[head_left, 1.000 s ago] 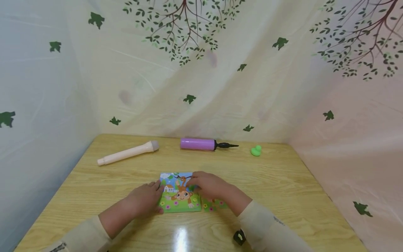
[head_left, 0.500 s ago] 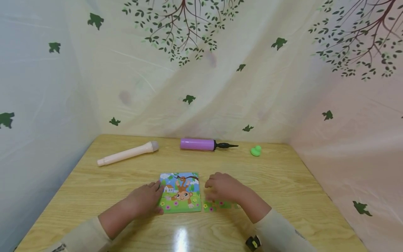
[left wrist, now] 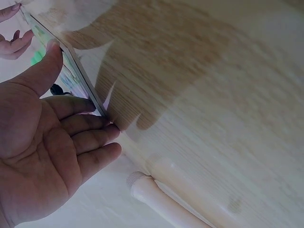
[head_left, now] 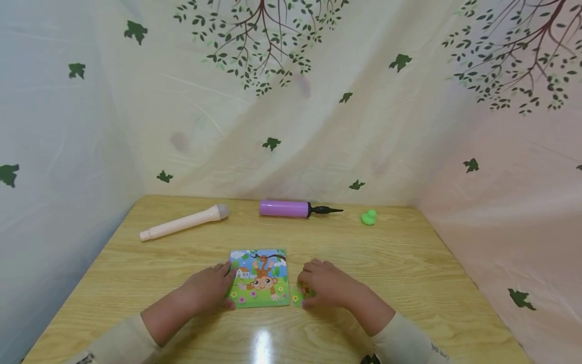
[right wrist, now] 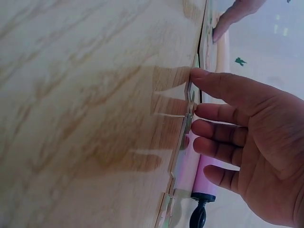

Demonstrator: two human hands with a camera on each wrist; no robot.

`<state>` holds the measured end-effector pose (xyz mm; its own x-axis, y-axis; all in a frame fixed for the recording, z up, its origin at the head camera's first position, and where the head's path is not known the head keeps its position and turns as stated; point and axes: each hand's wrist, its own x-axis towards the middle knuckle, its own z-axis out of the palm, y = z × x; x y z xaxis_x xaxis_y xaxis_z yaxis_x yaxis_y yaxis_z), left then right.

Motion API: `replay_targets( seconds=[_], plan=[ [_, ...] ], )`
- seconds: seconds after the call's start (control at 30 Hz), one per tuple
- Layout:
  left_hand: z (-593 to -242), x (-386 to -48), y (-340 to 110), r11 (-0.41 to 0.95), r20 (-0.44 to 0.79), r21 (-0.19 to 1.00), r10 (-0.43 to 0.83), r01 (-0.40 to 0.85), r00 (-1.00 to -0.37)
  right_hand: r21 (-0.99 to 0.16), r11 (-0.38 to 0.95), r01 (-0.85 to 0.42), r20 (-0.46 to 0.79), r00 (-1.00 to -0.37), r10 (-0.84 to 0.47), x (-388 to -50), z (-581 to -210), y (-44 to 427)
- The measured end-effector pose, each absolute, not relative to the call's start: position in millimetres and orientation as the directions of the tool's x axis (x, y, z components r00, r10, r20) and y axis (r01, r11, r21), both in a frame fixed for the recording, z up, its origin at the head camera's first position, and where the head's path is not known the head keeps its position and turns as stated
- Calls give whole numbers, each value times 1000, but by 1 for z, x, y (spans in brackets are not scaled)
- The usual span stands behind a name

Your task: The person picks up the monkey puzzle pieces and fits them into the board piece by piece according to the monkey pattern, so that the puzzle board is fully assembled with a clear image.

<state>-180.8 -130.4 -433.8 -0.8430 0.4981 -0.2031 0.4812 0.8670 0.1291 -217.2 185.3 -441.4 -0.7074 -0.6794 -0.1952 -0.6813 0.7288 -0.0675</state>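
Pale curtain [head_left: 218, 151] closes in the back and both sides, bluish at the left and pinkish at the right, patterned with drooping leafy branches [head_left: 268, 40] and scattered dark green leaf shapes [head_left: 271, 144]. Before it stands a wood-grain bench [head_left: 400, 268], with a bright streak of glare on its near part. Two light sleeves, the left [head_left: 120, 341] and the right [head_left: 404, 341], come in from the near side.

Near the middle of the bench lies a flat, square monkey picture [head_left: 259, 278]: an upside-down monkey under a branch, a little house, blue sky, flowers on green. At its left edge rests the left hand [head_left: 211, 285], fingers relaxed and nearly straight, thumb spread apart, touching the picture without closing around it. The right hand [head_left: 327, 284] is just beside the picture, to its right, loosely bent with fingers apart; its thumb touches a row of thin loose pieces [head_left: 296, 298], mostly hidden under the hand in the head view.

Farther back, a pale pink microphone-shaped stick [head_left: 186, 222] lies slantwise at the left. Right of it is a purple pump [head_left: 284, 209] with its black nozzle [head_left: 325, 210] pointing right. Smallest is a bright green toy duck [head_left: 368, 218], near the back right corner.
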Motion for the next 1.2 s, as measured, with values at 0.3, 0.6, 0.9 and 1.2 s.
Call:
replay_targets(
  seconds=[0.3,0.6,0.9,1.2],
  plan=[
    [-435,-181,-131,865,-197,131,502,484,-842,-64,712,-699,-165,-696,-699,-215,-434,181],
    [-438,-182,-132,864,-194,123,504,489,-842,-128,624,-771,-79,-619,-781,-218,-426,162],
    [-438,-183,-133,862,-200,126,507,491,-839,-75,581,-810,-55,-578,-814,-224,-435,121],
    [-437,-184,-133,862,-191,104,507,497,-840,14,535,-845,-55,-535,-843,-229,-447,84]
  ],
)
